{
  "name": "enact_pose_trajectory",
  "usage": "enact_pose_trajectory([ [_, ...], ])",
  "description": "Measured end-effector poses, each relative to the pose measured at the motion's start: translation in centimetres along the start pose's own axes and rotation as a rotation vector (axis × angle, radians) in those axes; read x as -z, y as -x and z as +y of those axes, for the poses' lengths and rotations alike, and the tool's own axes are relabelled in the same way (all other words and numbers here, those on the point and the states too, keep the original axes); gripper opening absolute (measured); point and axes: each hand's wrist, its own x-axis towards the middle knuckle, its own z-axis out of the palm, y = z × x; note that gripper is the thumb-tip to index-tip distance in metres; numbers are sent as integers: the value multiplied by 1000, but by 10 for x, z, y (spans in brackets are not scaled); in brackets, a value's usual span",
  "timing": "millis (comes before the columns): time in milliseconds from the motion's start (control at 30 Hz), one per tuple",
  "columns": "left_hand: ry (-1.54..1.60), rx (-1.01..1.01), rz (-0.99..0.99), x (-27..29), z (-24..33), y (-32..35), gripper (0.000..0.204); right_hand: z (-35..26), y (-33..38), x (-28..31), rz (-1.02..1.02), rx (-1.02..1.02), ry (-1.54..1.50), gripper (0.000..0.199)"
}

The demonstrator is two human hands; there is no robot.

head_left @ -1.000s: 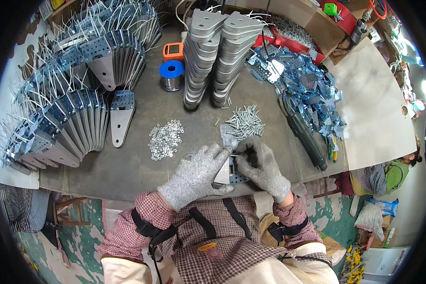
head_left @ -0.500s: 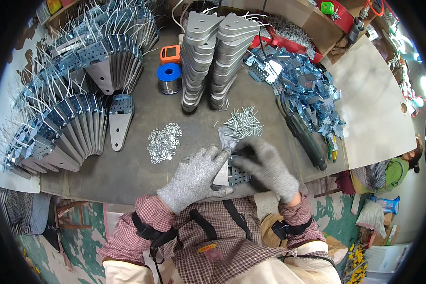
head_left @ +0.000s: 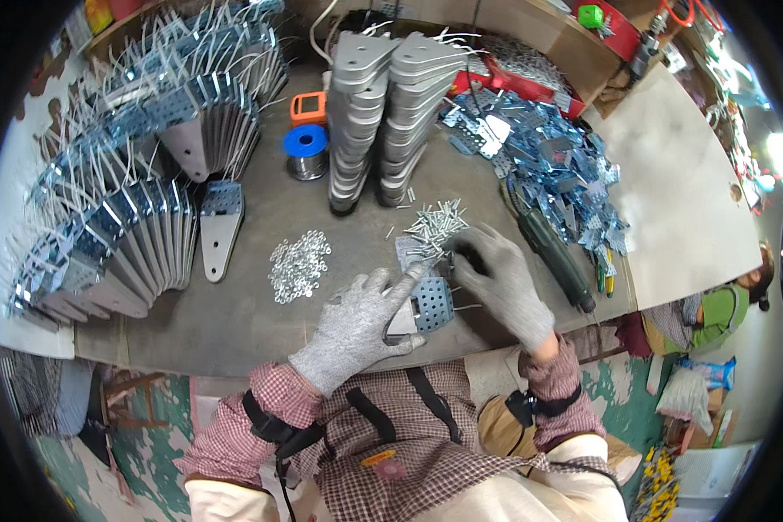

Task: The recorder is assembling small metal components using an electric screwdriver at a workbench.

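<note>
My left hand (head_left: 357, 317), in a grey knit glove, grips a grey metal plate (head_left: 402, 324) at the table's near edge, thumb on the near side and forefinger on the far side. A blue perforated bracket (head_left: 433, 304) lies over the plate's right end, with a pale wire sticking out to its right. Just above the bracket's far right corner, my gloved right hand (head_left: 505, 283) has its fingers curled together; whatever is in them is hidden. Beyond it lies a heap of small screws (head_left: 438, 228). A pile of nuts (head_left: 298, 265) is left of them.
Two tall stacks of grey plates (head_left: 357, 122) stand at the back, beside a solder spool (head_left: 306, 152) and an orange meter (head_left: 308, 109). Wired assemblies (head_left: 139, 235) crowd the left. Loose blue brackets (head_left: 557, 165) and a dark power screwdriver (head_left: 552, 252) lie right. A person (head_left: 722, 313) is far right.
My right hand has lifted slightly right and away from the bracket, uncovering its perforated face and a wire. My left hand stays on the plate. The whole view has shifted a little.
</note>
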Motion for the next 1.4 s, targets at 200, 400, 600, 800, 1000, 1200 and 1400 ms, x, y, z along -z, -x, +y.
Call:
enact_pose_trajectory([
  [200, -41, -25, 3, -5, 0, 3, 90, -17, 60, -27, -176, 32, -187, 19],
  [400, -72, -22, 26, -4, 2, 3, 93, -21, 70, -28, -164, 54, -84, 24],
  [600, 55, 137, -12, 3, 16, 13, 100, -21, 94, -48, -111, 115, -19, 43],
  [800, 1199, 110, -186, -5, 67, 6, 69, -34, 132, -51, 165, -318, -665, 68],
  [1000, -190, -392, 432, -14, 43, -224, 51, 25, 113, -41, 433, -232, -54, 40],
  [1200, -471, -227, 355, -37, -21, -312, 29, 16, 104, -44, 412, -313, -221, 59],
  [1400, 798, -110, 454, 21, 37, -157, 28, 32, 125, -39, 474, -293, -80, 50],
])
